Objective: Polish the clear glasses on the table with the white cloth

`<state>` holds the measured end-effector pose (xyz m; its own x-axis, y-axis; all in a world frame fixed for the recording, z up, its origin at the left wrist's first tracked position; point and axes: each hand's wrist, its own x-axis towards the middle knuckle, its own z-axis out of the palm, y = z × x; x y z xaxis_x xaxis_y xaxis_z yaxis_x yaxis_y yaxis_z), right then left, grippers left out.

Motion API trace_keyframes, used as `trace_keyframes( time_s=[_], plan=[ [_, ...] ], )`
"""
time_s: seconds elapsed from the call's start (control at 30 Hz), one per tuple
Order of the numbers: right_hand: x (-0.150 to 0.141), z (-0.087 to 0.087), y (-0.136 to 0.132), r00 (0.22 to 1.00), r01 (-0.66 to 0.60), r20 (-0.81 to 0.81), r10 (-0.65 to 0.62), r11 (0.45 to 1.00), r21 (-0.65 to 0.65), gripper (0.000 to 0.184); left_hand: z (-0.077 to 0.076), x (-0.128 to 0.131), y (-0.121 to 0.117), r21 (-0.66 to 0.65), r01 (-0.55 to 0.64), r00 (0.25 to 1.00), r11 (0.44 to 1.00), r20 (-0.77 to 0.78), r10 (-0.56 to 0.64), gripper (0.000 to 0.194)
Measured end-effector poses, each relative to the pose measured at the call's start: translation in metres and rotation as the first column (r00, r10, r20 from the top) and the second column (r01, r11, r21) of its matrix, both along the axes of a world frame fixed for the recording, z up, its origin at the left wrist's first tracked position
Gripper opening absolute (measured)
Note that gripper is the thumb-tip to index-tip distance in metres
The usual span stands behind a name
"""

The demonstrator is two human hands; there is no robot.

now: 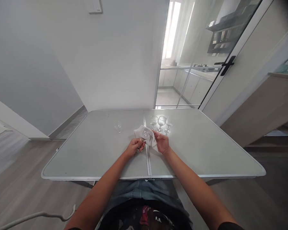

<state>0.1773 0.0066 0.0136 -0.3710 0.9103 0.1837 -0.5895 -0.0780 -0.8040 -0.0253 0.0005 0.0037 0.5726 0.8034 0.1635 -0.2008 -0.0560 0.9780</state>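
Note:
A clear stemmed glass (146, 135) is tilted over the middle of the table, its bowl away from me. My left hand (135, 146) is closed around its stem, and the foot shows just below the fingers. My right hand (161, 141) grips a white cloth (139, 131), which spreads behind and around the bowl. Three stemmed glasses (161, 121) stand upright in a row just beyond my right hand. Farther left, another clear glass (118, 126) is on the table; its outline is faint.
The pale grey folding table (201, 150) has a metal edge and a seam down its middle. A white wall (115, 64) rises behind it. To the right is a glass door with a black handle (227, 65). A pale cable (38, 214) lies at the lower left.

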Motion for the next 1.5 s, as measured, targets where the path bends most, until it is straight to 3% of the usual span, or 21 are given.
trace_keyframes(
  time_s=[0.1,0.23,0.33,0.47,0.57,0.67,0.77,0.93,1.07,1.2,1.27,1.37,1.43,1.5],
  plan=[
    [0.0,0.003,0.0,0.999,-0.01,0.041,0.009,0.999,0.03,0.054,-0.002,0.0,0.002,0.019,-0.019,1.0,1.0,0.002,0.019,0.05],
    [-0.008,0.003,-0.001,0.995,0.058,0.071,-0.066,0.993,0.101,0.061,-0.002,-0.001,0.002,0.166,-0.174,0.981,0.971,-0.053,0.185,0.051],
    [-0.013,0.003,-0.002,0.985,0.143,0.075,-0.155,0.978,0.149,0.063,0.0,0.0,-0.001,0.323,-0.295,0.922,0.899,-0.152,0.357,0.047],
    [-0.014,0.003,0.0,0.971,0.2,0.088,-0.221,0.959,0.199,0.067,0.003,0.0,-0.005,0.507,-0.412,0.795,0.757,-0.205,0.571,0.039],
    [-0.014,0.003,0.002,0.963,0.23,0.087,-0.254,0.946,0.228,0.067,0.002,-0.001,-0.005,0.571,-0.411,0.761,0.71,-0.214,0.612,0.035],
    [-0.014,0.003,0.001,0.963,0.225,0.095,-0.251,0.949,0.22,0.068,-0.001,-0.002,-0.004,0.551,-0.351,0.804,0.757,-0.236,0.545,0.034],
    [-0.012,0.003,-0.003,0.989,0.09,0.104,-0.109,0.981,0.172,0.068,-0.002,-0.002,-0.004,0.473,-0.274,0.864,0.837,-0.261,0.43,0.041],
    [-0.006,0.002,-0.01,0.991,-0.105,0.099,0.093,0.987,0.124,0.08,0.004,0.0,-0.006,0.244,-0.026,0.972,0.969,-0.222,0.082,0.049],
    [-0.001,0.001,-0.009,0.974,-0.226,0.061,0.218,0.958,0.178,0.083,0.007,0.0,-0.011,0.045,0.181,0.972,0.982,-0.162,-0.172,0.052],
    [-0.002,0.002,-0.008,0.96,-0.28,0.059,0.274,0.931,0.236,0.081,0.004,0.0,-0.01,-0.085,0.251,0.961,0.964,-0.094,-0.258,0.051],
    [-0.004,0.004,-0.009,0.972,-0.234,0.083,0.221,0.945,0.226,0.08,0.001,0.0,-0.008,-0.043,0.196,0.972,0.98,-0.126,-0.2,0.05],
    [-0.01,0.009,-0.011,0.989,-0.074,0.14,0.049,0.98,0.185,0.073,-0.001,0.0,-0.004,0.23,0.002,0.958,0.973,-0.279,0.064,0.042],
    [-0.015,0.012,-0.012,0.979,0.039,0.193,-0.074,0.983,0.178,0.067,-0.003,-0.001,-0.002,0.471,-0.11,0.867,0.875,-0.385,0.316,0.028],
    [-0.019,0.013,-0.012,0.954,0.143,0.234,-0.187,0.971,0.191,0.064,-0.004,-0.002,-0.001,0.648,-0.151,0.715,0.746,-0.449,0.535,0.016]
  ],
)
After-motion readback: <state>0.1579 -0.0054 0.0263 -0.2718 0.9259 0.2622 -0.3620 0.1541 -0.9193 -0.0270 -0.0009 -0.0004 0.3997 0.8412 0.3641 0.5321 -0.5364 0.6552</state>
